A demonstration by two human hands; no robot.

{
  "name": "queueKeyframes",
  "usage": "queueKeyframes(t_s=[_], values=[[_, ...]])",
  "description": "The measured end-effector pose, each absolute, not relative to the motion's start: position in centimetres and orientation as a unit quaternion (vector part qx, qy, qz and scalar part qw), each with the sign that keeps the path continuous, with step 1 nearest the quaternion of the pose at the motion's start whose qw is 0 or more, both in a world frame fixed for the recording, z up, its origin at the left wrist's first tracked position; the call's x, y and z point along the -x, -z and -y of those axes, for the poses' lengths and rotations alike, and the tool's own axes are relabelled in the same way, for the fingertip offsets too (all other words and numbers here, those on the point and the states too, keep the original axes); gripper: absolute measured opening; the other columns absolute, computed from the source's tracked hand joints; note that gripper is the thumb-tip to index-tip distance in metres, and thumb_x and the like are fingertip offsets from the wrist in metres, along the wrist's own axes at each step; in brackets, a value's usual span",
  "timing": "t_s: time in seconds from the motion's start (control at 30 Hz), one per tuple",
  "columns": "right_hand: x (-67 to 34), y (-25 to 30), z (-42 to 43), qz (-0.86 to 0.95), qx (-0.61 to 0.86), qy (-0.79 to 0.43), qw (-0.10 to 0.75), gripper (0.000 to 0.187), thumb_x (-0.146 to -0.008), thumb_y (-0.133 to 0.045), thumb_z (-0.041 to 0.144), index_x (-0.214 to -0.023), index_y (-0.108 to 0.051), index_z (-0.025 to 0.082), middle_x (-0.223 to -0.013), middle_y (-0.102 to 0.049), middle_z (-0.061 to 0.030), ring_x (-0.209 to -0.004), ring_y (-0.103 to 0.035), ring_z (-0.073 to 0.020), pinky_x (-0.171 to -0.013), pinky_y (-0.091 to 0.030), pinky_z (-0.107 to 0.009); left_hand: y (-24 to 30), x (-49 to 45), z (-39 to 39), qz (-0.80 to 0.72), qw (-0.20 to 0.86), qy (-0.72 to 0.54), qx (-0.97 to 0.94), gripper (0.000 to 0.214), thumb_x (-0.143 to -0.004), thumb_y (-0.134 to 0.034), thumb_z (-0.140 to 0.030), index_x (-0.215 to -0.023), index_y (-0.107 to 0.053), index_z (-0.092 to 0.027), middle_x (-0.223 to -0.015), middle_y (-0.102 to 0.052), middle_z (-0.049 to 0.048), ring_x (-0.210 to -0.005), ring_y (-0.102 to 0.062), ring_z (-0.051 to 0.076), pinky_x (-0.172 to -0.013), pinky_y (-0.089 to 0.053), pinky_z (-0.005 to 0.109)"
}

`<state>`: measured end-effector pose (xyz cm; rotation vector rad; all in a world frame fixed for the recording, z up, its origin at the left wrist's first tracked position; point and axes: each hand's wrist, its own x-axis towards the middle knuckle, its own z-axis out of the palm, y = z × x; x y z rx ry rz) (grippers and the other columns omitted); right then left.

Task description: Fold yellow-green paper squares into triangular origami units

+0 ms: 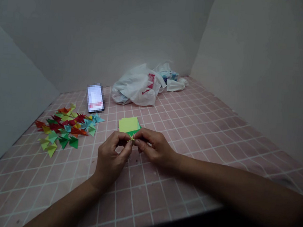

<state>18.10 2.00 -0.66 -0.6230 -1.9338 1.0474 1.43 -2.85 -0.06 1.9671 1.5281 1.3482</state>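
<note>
Between my two hands, over the table, is a small folded piece of yellow paper [132,138], narrow and pointed, partly hidden by fingers. My left hand [113,156] pinches its left side with thumb and forefinger. From the right, the fingertips of my right hand [156,149] close on its other side. Just behind the hands lies a small stack of square paper sheets [128,124], yellow on top, with green showing beneath. To the left spreads a pile of folded paper cranes [70,123] in red, orange, yellow, green and light blue.
A phone [95,98] with a lit, blurred screen stands behind the cranes. Crumpled white plastic bags [140,85] with red print rest by the back wall, near a blue-patterned packet [171,75]. A pink checked cloth [193,124] covers the table, with walls on three sides.
</note>
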Motion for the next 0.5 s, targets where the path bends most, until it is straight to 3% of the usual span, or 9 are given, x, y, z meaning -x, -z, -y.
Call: queueKeyframes(t_s=[0.17,0.33,0.5], values=[[-18.01,0.88,-2.06,0.789,0.234,-0.378,0.423,0.012,-0.091,-0.06,0.022,-0.081,-0.057,0.019,-0.08,-0.06,-0.0017,-0.073,-0.055,-0.0136,-0.068,-0.042,-0.028,-0.12,-1.3,2.93,-0.517,0.128,-0.461,-0.71,0.008,-0.087,-0.059,-0.012,-0.089,-0.063,-0.019,-0.082,-0.066,0.001,-0.073,-0.062,0.013,-0.069,-0.049,0.026],[-17.98,0.8,-2.21,0.784,0.238,-0.381,0.429,0.016,-0.096,-0.053,0.022,-0.082,-0.058,0.017,-0.073,-0.057,-0.0001,-0.066,-0.052,-0.0119,-0.065,-0.041,-0.027,0.01,-0.94,2.97,-0.516,0.22,-0.453,-0.692,0.009,-0.093,-0.058,-0.023,-0.095,-0.065,-0.019,-0.088,-0.068,0.0034,-0.081,-0.065,0.016,-0.075,-0.05,0.029],[-18.16,0.64,-2.31,0.769,0.223,-0.418,0.428,0.016,-0.096,-0.049,0.02,-0.084,-0.059,0.016,-0.069,-0.054,0.0017,-0.062,-0.05,-0.0103,-0.061,-0.04,-0.025,0.12,-1.06,2.62,-0.54,0.305,-0.479,-0.621,0.013,-0.087,-0.067,-0.03,-0.091,-0.067,-0.018,-0.083,-0.068,0.002,-0.077,-0.065,0.015,-0.073,-0.051,0.027]])
